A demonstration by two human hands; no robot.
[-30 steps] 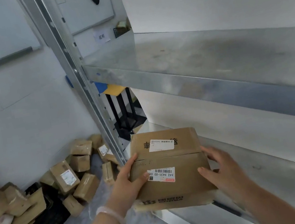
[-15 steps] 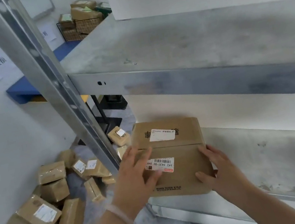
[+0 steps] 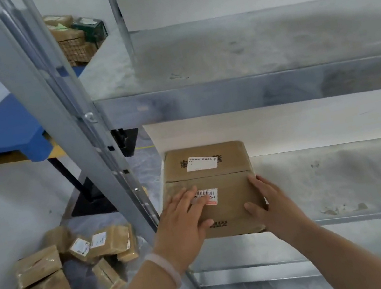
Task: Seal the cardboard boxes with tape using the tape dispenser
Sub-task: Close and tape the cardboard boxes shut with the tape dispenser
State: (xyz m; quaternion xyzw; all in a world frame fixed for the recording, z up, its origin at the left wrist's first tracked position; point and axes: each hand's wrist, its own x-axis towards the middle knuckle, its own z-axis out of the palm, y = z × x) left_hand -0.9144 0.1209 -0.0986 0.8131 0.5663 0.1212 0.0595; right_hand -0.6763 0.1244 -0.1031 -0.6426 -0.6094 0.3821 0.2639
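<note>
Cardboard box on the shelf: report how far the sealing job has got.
Done: the cardboard box lies flaps-closed on the lower shelf. In hand: left hand presses flat on top, right hand steadies its right edge. Left: perhaps the floor boxes; no tape dispenser in view.

A parcel storeroom or small warehouse: galvanised steel shelving point(image 3: 276, 88) stands above and beyond the left hand point(image 3: 180, 225), taped, labelled cardboard parcels point(image 3: 41, 272) lie heaped on the floor to its left, and a blue plastic pallet point(image 3: 4, 131) sits farther up-left.
</note>
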